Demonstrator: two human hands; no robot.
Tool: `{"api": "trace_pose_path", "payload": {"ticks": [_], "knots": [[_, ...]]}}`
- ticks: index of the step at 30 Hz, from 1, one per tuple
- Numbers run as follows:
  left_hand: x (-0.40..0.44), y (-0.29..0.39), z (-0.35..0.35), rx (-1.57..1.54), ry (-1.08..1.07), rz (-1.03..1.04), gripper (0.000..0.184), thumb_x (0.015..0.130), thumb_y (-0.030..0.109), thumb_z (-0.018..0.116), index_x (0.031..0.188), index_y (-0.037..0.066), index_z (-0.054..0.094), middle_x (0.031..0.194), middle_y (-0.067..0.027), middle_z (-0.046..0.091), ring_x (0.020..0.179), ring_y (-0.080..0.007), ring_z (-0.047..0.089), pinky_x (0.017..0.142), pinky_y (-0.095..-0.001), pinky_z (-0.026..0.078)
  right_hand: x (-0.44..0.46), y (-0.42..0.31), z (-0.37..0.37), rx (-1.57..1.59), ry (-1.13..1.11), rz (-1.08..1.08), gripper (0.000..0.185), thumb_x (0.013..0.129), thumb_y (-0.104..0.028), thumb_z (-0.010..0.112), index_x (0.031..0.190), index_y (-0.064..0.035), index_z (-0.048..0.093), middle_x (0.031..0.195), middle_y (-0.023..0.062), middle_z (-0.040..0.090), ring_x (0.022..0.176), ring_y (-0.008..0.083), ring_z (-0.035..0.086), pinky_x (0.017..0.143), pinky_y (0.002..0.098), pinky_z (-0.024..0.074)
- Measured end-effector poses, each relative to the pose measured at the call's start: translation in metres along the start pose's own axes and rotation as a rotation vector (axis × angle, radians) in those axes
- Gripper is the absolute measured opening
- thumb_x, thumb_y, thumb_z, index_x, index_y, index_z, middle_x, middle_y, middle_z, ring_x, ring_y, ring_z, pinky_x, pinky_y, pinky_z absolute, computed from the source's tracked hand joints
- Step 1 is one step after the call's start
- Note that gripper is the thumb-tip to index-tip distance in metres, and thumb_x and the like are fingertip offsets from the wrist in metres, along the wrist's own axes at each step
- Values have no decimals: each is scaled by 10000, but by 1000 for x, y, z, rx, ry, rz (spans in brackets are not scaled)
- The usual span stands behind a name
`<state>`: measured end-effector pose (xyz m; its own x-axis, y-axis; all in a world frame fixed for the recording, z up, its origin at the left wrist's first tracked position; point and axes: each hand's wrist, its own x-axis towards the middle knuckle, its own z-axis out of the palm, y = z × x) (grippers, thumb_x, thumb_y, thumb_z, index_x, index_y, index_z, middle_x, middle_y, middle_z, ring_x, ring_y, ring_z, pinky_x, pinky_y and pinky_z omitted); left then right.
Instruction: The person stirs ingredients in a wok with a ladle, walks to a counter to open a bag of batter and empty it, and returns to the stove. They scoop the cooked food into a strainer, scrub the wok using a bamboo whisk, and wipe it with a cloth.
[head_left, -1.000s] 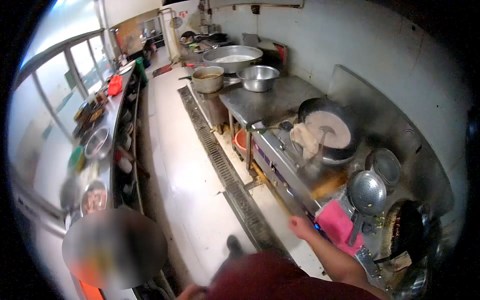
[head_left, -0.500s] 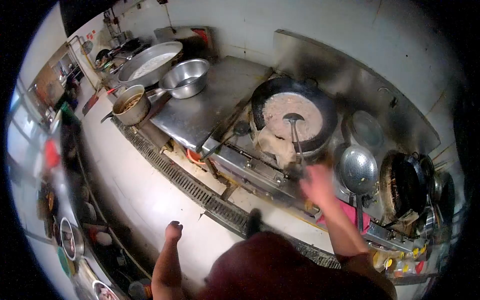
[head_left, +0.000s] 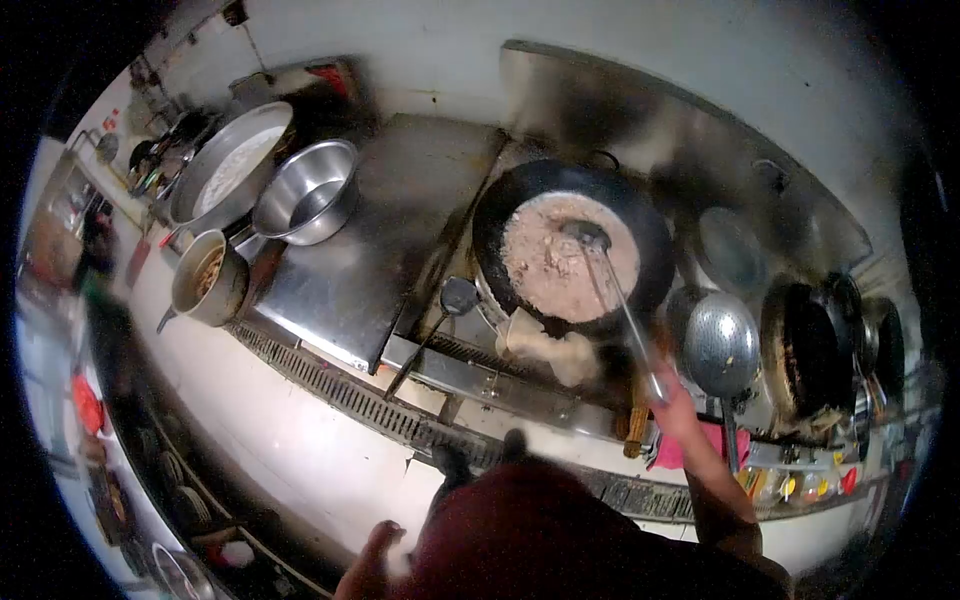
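My right hand point(head_left: 672, 398) is closed round the handle of a long metal ladle point(head_left: 628, 308). The ladle's bowl rests in the pinkish minced food point(head_left: 560, 265) inside a large black wok point(head_left: 488, 215) on the stove. A beige cloth point(head_left: 548, 350) lies against the wok's near rim. My left hand point(head_left: 385, 540) hangs low at the bottom, away from the stove; its fingers are too blurred to read. Just right of the wok sits a perforated strainer point(head_left: 722, 345), its handle over a pink cloth point(head_left: 708, 442).
Left of the wok is a steel worktop point(head_left: 345, 285) with a steel bowl point(head_left: 308, 190), a wide basin point(head_left: 185, 200) and a pot point(head_left: 212, 280). A second ladle point(head_left: 457, 297) lies by the wok. Another black wok point(head_left: 800, 345) stands right. A drain grate point(head_left: 330, 385) crosses the floor.
The view has swung toward the stove. My right hand has reached forward and taken hold of the ladle, whose bowl has shifted within the food. My left arm has dropped lower in view.
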<state>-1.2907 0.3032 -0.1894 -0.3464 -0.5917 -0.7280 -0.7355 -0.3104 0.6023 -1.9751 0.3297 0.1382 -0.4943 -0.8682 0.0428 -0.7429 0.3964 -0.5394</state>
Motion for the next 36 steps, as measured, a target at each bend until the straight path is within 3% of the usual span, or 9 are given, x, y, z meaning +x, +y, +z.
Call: {"api": "trace_pose_path", "payload": {"ticks": [4, 9, 11, 16, 20, 21, 25, 31, 36], "knots": [[72, 9, -67, 248, 126, -86, 334, 728, 354, 611, 880, 57, 607, 888, -143, 616, 854, -303, 577, 748, -365, 462, 6, -37, 19, 104, 93, 7, 630, 750, -77, 542, 1323, -183, 303, 810, 139, 579, 647, 264, 568, 613, 352, 465], [109, 141, -155, 697, 382, 472, 303, 762, 319, 586, 922, 63, 602, 859, -144, 622, 826, -296, 586, 727, -381, 465, 34, -78, 33, 661, -83, 296, 595, 753, -48, 539, 1305, -131, 332, 594, 51, 528, 399, 112, 459, 378, 273, 390], [98, 206, -163, 60, 303, 168, 231, 780, 247, 553, 895, 52, 598, 855, -138, 619, 809, -285, 583, 700, -389, 469, 46, -92, 38, 669, -114, 417, 605, 747, -42, 542, 1308, -105, 325, 614, 46, 532, 400, 107, 448, 387, 266, 397], [121, 168, -152, 535, 246, 656, 212, 801, 227, 496, 871, 57, 602, 917, -129, 609, 846, -294, 570, 716, -397, 469, 64, -104, 56, -158, 40, 251, 682, 720, -139, 558, 1330, -110, 256, 802, 258, 585, 742, 417, 570, 691, 487, 457], [117, 82, -119, 560, 194, 398, 329, 724, 369, 601, 820, 55, 614, 848, -146, 625, 808, -312, 591, 719, -375, 472, 72, -90, 53, -217, -37, 300, 676, 726, -148, 546, 1334, -126, 251, 782, 244, 591, 706, 398, 581, 664, 477, 466], [131, 32, -112, 39, 45, 95, 318, 725, 353, 597, 822, 50, 601, 806, -144, 628, 759, -314, 597, 685, -374, 473, 73, -86, 52, -271, -80, 267, 668, 733, -151, 540, 1335, -136, 250, 777, 241, 592, 696, 397, 580, 659, 478, 466], [63, 70, -119, 473, 58, -101, 310, 752, 323, 568, 846, 31, 615, 848, -181, 619, 842, -294, 597, 751, -366, 470, 41, -104, 33, -359, -145, 138, 651, 751, -156, 532, 1336, -149, 247, 765, 236, 590, 663, 397, 575, 648, 476, 467], [74, 79, -131, 503, 31, -103, 333, 753, 340, 539, 823, 25, 622, 914, -200, 601, 902, -320, 569, 794, -383, 457, 16, -95, 43, -165, -26, -100, 661, 750, -163, 547, 1338, -144, 245, 768, 244, 584, 654, 401, 568, 644, 461, 473], [124, 85, -126, 452, 186, 330, 302, 746, 324, 556, 848, 49, 624, 878, -165, 616, 863, -308, 580, 773, -381, 460, 24, -119, 44, -222, -135, 294, 559, 747, -88, 517, 1282, -86, 353, 1205, 237, 433, 1082, 389, 445, 898, 405, 383]]}}
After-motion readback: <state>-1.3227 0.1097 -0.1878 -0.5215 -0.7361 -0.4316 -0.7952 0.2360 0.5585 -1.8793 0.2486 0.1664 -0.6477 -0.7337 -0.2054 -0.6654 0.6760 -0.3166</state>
